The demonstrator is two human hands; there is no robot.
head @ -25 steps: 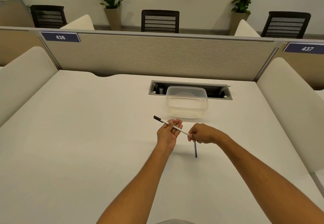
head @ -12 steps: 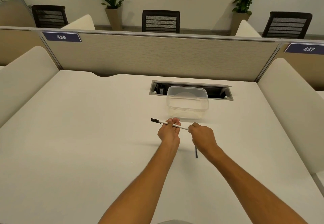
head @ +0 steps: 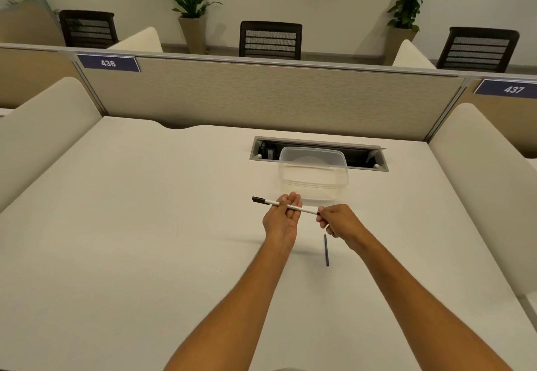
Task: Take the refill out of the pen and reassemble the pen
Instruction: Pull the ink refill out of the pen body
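A slim white pen (head: 273, 203) with a black cap at its left end lies almost level above the desk. My left hand (head: 282, 219) holds its barrel near the middle, palm up, fingers curled around it. My right hand (head: 337, 221) pinches the pen's right end between fingertips. A thin dark refill (head: 326, 250) lies loose on the desk just below my right hand, pointing away from me. Whatever is at the pen's right tip is hidden by my fingers.
A clear plastic container (head: 313, 174) stands just beyond my hands, in front of a recessed cable tray (head: 319, 152). The white desk (head: 130, 225) is bounded by a beige partition (head: 261, 94) at the back and padded side panels.
The pen has tipped from a slant to nearly level. My right hand rose from near the refill on the desk to the pen's right end. The refill has not moved.
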